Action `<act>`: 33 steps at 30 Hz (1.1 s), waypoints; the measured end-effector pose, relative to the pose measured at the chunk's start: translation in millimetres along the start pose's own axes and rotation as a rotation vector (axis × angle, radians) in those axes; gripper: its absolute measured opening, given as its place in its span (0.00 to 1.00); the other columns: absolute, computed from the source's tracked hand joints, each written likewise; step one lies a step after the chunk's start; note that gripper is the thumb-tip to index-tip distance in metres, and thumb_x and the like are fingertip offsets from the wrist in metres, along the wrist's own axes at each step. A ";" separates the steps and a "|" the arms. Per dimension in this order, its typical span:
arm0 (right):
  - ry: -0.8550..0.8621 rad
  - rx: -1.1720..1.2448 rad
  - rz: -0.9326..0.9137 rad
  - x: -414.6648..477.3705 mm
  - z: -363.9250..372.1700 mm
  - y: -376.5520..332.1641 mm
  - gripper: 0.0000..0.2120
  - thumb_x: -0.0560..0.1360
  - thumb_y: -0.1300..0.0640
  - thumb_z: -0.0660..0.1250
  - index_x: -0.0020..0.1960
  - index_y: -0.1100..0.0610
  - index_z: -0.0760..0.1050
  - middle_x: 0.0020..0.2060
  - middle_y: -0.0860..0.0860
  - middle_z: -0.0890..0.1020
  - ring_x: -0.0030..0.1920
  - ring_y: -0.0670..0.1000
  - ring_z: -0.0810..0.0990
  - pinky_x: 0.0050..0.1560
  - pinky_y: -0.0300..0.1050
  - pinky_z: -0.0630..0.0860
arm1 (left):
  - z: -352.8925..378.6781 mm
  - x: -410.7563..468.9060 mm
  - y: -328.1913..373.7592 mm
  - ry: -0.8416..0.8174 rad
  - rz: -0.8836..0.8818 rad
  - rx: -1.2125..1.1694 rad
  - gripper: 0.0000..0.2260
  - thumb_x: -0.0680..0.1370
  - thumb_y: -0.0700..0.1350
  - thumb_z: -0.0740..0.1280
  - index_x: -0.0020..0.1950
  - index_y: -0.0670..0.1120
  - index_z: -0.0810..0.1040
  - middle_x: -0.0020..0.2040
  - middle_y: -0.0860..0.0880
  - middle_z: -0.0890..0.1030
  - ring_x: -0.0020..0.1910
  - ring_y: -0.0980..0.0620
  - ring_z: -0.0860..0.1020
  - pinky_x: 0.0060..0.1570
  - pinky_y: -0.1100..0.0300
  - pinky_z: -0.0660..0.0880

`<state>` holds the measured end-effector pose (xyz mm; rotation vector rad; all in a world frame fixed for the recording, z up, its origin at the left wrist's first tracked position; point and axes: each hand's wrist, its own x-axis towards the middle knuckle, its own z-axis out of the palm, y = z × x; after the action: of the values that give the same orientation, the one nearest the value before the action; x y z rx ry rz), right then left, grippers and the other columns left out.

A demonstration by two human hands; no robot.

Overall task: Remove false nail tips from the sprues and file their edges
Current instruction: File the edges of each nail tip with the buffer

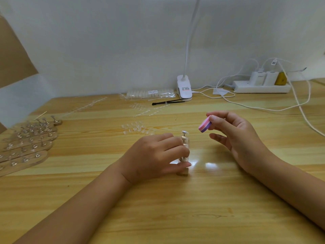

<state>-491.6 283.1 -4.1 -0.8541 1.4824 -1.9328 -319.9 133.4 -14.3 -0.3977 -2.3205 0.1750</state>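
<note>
My left hand point(158, 154) grips a wooden nail-display stand point(184, 152) with small metal pegs, holding it upright on the table at the centre. A clear nail tip seems to sit near its top peg, too faint to be sure. My right hand point(233, 132) pinches a pink and purple nail file block point(204, 126) between thumb and forefinger, a little above and right of the stand, not touching it. Loose clear nail tips point(135, 128) lie just behind the stand. Empty clear sprues point(149, 111) lie farther back.
Several wooden stands with pegs point(29, 140) lie fanned at the left edge. A bag of nail tips point(149, 93), black tweezers point(167, 102) and a clip lamp base point(183, 88) sit at the back. A power strip point(262, 86) with white cables point(263, 107) occupies the back right.
</note>
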 end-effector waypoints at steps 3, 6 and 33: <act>-0.002 -0.009 0.004 -0.4 0.1 0.5 0.15 0.66 0.48 0.72 0.51 0.51 0.82 0.44 0.49 0.84 0.47 0.45 0.82 0.41 0.36 0.78 | 0.7 0.5 0.6 -0.005 -0.019 -0.015 0.08 0.78 0.46 0.73 0.42 0.42 0.84 0.40 0.48 0.83 0.36 0.48 0.80 0.31 0.54 0.77; 0.000 -0.014 0.006 -0.2 1.0 1.1 0.15 0.66 0.48 0.72 0.51 0.51 0.82 0.44 0.49 0.84 0.47 0.45 0.82 0.41 0.36 0.78 | 1.2 1.9 4.2 -0.004 -0.030 -0.061 0.07 0.78 0.44 0.73 0.43 0.42 0.84 0.41 0.48 0.83 0.37 0.47 0.81 0.33 0.54 0.78; -0.231 0.087 0.119 -4.8 5.0 -2.9 0.13 0.67 0.51 0.73 0.50 0.51 0.85 0.41 0.51 0.85 0.43 0.45 0.84 0.39 0.37 0.79 | -6.4 21.9 3.8 0.254 -1.294 -1.425 0.08 0.66 0.50 0.74 0.44 0.52 0.88 0.37 0.55 0.83 0.38 0.61 0.79 0.40 0.71 0.76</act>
<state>-484.8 284.3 -1.0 -0.8953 1.2752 -1.7346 -329.0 144.4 3.9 0.4724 -1.6272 -2.0026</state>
